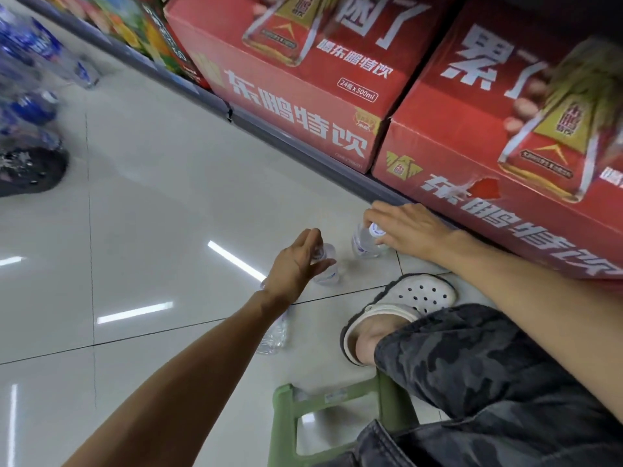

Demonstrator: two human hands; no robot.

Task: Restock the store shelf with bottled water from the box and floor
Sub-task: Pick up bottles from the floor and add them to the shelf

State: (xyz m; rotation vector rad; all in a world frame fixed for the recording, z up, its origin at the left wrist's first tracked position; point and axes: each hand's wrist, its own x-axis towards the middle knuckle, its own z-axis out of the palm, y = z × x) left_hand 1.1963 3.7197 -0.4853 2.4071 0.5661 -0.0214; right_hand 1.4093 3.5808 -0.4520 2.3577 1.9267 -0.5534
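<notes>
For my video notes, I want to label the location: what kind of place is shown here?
Most likely a shop aisle: red drink cartons printed "24 x 500ml" on a low shelf, water bottles on the tiled floor.

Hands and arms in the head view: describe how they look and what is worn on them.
Both arms are bare as far as the frame shows: no sleeves, gloves, watch or rings in sight. The left hand and right hand carry no markings that I can make out. Lower down, the person wears dark camouflage trousers and a white perforated clog.
</notes>
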